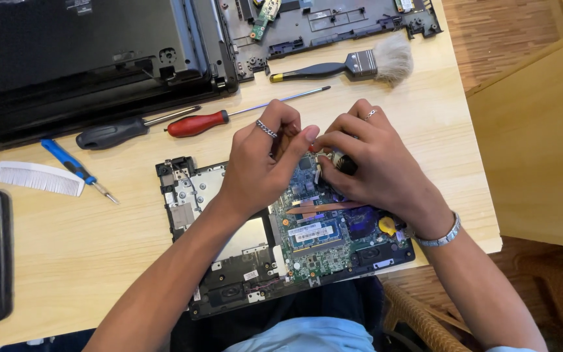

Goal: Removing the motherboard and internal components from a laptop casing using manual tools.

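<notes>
The circuit board point(320, 238) lies green and densely studded in the opened laptop base point(229, 287) at the near edge of the wooden table point(438, 130). Both hands meet over its upper part: the left hand point(265, 163) and right hand point(376, 166) are pinched fingertip to fingertip on a small dark part point(341, 161), barely seen. A light, even pull seems best, so that nothing is bent. A red screwdriver point(197, 124) and soft-bristled brush point(360, 64) lie beyond.
</notes>
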